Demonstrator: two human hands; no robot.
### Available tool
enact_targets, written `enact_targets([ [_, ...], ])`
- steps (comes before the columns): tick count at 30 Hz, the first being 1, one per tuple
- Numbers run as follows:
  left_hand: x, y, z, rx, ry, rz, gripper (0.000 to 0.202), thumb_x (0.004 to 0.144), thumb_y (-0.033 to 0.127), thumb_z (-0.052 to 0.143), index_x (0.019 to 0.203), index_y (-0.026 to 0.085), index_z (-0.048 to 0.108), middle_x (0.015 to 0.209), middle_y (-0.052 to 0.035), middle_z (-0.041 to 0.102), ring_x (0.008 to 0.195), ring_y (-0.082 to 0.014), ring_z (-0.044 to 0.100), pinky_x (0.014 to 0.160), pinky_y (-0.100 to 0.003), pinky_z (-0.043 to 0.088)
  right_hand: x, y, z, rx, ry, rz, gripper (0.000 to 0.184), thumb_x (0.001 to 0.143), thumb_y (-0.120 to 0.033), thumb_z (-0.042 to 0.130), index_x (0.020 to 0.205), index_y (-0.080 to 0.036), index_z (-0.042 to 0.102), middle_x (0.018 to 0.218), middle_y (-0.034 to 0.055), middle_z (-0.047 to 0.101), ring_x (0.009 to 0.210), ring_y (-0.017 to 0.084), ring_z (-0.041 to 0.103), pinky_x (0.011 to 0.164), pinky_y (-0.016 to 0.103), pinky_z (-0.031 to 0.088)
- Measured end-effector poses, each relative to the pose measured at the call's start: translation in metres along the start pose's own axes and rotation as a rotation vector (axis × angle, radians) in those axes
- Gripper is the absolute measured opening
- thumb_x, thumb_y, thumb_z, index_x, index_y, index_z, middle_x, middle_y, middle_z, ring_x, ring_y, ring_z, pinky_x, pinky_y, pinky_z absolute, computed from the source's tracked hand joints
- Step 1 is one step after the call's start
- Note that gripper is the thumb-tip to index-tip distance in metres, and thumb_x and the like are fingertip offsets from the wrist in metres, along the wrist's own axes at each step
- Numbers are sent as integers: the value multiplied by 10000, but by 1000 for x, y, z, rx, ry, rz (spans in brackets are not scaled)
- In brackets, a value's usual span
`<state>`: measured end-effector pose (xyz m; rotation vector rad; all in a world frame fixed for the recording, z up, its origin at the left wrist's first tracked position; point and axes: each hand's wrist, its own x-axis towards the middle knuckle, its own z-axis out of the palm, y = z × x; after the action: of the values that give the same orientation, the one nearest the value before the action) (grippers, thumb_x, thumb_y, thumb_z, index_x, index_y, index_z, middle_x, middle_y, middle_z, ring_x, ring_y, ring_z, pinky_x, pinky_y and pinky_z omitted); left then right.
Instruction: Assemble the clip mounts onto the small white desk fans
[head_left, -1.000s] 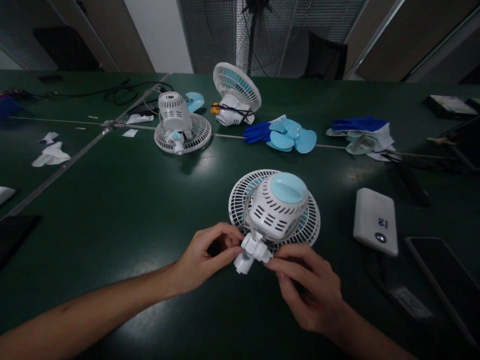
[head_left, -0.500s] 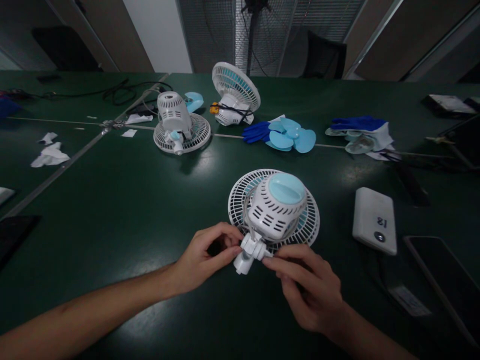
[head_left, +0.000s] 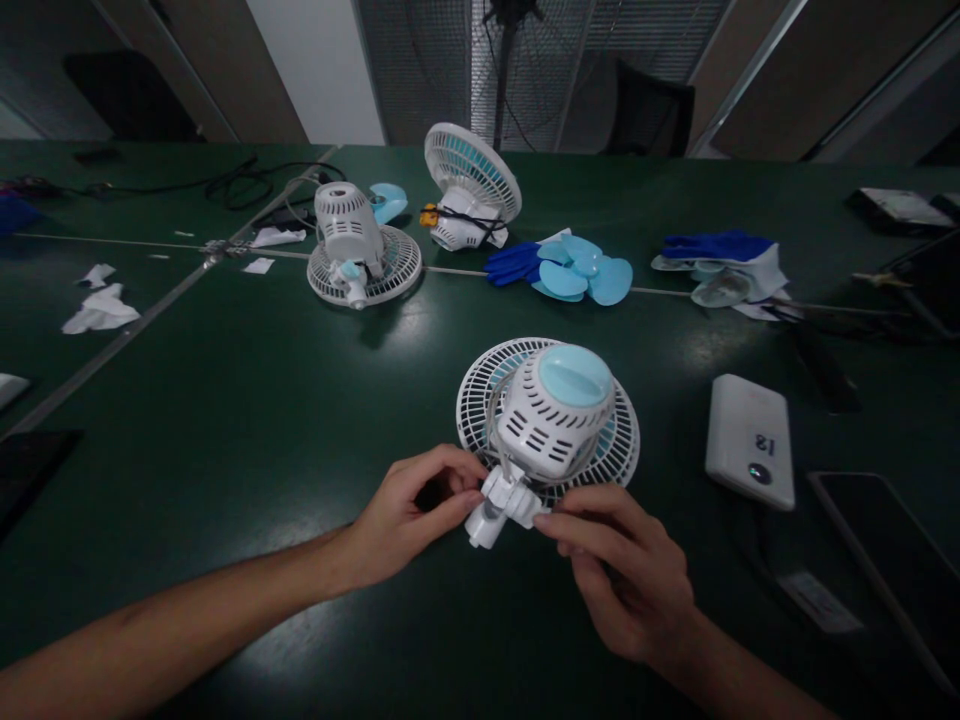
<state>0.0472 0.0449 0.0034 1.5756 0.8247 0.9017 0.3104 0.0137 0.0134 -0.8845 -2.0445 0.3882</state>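
A small white fan (head_left: pixel 551 420) lies grille-down in front of me, its motor housing topped by a light blue cap. A white bracket joint (head_left: pixel 510 497) with a short stub sticks out from the housing toward me. On the joint's left side, my left hand (head_left: pixel 424 510) pinches it between thumb and fingers. My right hand (head_left: pixel 626 565) is closed at the joint's right side, its thumb and fingertips on a small white knob (head_left: pixel 529 508). The fingers cover part of that knob.
Farther back lie a second fan (head_left: pixel 349 235), a third fan (head_left: pixel 469 190) with a tied black cord, light blue fan blades (head_left: pixel 585 272) and blue gloves (head_left: pixel 724 262). To the right are a white power bank (head_left: pixel 750 440) and a dark phone (head_left: pixel 889 565). Paper scraps (head_left: pixel 101 310) lie left.
My right hand has shifted slightly right, and the white knob under its fingertips has turned a little. My left hand and the fan body stay almost where they were.
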Motion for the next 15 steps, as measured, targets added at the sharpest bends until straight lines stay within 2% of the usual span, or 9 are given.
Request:
enact_targets([
  [3, -1, -1, 0, 11, -9, -1, 156, 1002, 225, 691, 1144, 159, 691, 929, -41, 678, 810, -125, 630, 732, -229, 508, -1, 1, 0, -6, -11, -12, 394, 922, -25, 481, 1176, -195, 731, 985, 50, 671, 798, 131, 687, 603, 264, 540],
  [8, -2, -2, 0, 27, -11, 24, 176, 1003, 207, 682, 1173, 165, 668, 935, -39, 667, 801, -123, 628, 717, -229, 510, -1, 2, 8, -5, 68, 104, 303, 926, -20, 525, 1089, -178, 726, 999, 64, 687, 809, 137, 696, 613, 259, 552],
  [10, -3, -4, 1, 46, 6, 56, 204, 995, 191, 688, 1195, 176, 649, 911, -29, 655, 785, -120, 623, 699, -224, 505, -1, 2, 10, -1, 54, 91, 278, 922, -31, 526, 1032, -185, 729, 979, 61, 694, 811, 146, 697, 625, 268, 557],
  [13, -5, -2, 2, 110, 37, 122, 203, 999, 163, 659, 1197, 190, 624, 867, -19, 642, 754, -123, 618, 666, -228, 499, -1, 1, 8, -5, 23, 56, 309, 911, -38, 511, 1052, -188, 741, 986, 66, 696, 828, 159, 703, 628, 278, 560],
  [15, -7, 5, 2, 186, 89, 239, 160, 1014, 144, 596, 1162, 201, 619, 845, -30, 652, 740, -141, 627, 653, -253, 504, -1, 1, 5, 10, 19, 50, 333, 907, -36, 506, 1080, -183, 750, 1000, 71, 693, 818, 155, 705, 619, 268, 564],
])
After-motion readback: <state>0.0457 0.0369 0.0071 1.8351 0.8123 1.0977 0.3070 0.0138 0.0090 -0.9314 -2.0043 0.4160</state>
